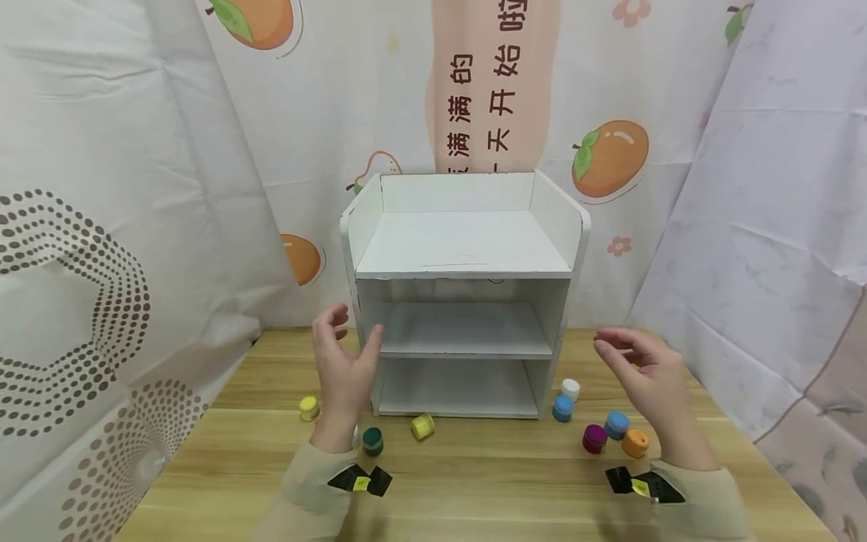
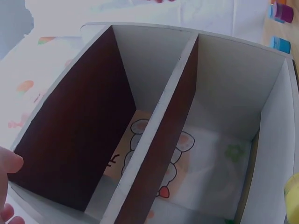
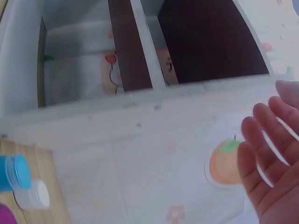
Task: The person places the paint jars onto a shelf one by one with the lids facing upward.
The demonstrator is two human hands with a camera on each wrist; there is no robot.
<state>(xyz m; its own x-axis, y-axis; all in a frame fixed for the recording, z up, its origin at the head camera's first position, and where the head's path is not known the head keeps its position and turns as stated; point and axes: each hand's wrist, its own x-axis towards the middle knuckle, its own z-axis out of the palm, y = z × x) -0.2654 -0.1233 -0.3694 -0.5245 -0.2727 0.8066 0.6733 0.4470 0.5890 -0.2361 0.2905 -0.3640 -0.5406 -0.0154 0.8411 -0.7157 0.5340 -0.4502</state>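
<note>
A white shelf unit (image 1: pixel 463 348) with a raised-edge top and two open compartments stands upright at the middle of the table. My left hand (image 1: pixel 347 369) is raised beside its left side, thumb and fingers apart, holding nothing. Off its right side hovers my right hand (image 1: pixel 643 369), fingers loosely bent and nothing in them. In the right wrist view the fingers (image 3: pixel 266 135) spread near the unit's side panel (image 3: pixel 140 112). The left wrist view looks into the compartments past the middle shelf board (image 2: pixel 154 130), with fingertips at the left edge.
Small paint pots lie about the unit: yellow (image 1: pixel 308 408), dark green (image 1: pixel 372 441) and tipped yellow (image 1: pixel 423 427) on the left; white (image 1: pixel 570 389), blue (image 1: pixel 563 408), purple (image 1: pixel 594 438) and orange (image 1: pixel 636 443) on the right. A printed curtain (image 1: pixel 379 90) hangs behind the wooden table (image 1: pixel 474 482).
</note>
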